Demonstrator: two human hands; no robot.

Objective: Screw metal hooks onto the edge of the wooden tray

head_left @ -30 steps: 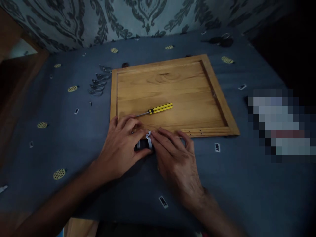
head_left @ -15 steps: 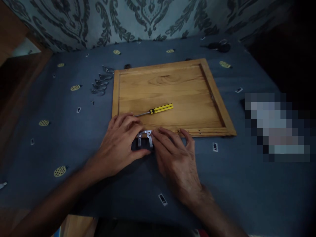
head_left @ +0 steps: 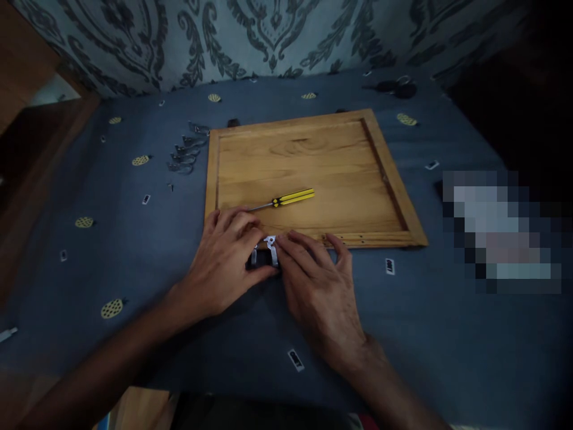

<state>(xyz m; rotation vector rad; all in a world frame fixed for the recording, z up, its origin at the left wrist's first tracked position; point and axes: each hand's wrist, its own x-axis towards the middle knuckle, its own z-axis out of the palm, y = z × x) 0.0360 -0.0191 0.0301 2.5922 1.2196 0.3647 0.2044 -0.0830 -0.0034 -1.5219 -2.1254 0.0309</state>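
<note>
Two bare hands are seen in the head view at the near edge of a framed wooden panel [head_left: 290, 161], which is laid on a blue printed cloth [head_left: 385, 340]. A silver metal bracket [head_left: 273, 251], partly hidden by fingers, is placed at that edge, between the hands. It is held by the thumb and curled fingers of the left hand [head_left: 221, 263]. Its other side is met by the bent fingertips of the right hand [head_left: 320, 283], spread along the edge; whether anything is gripped by them cannot be told. A yellow-and-black screwdriver [head_left: 293, 197] is laid on the panel, its shaft pointed toward the left hand. Left of the panel, dark metal pieces [head_left: 187, 150] are lined up, with a small screw [head_left: 171, 187] near them.
</note>
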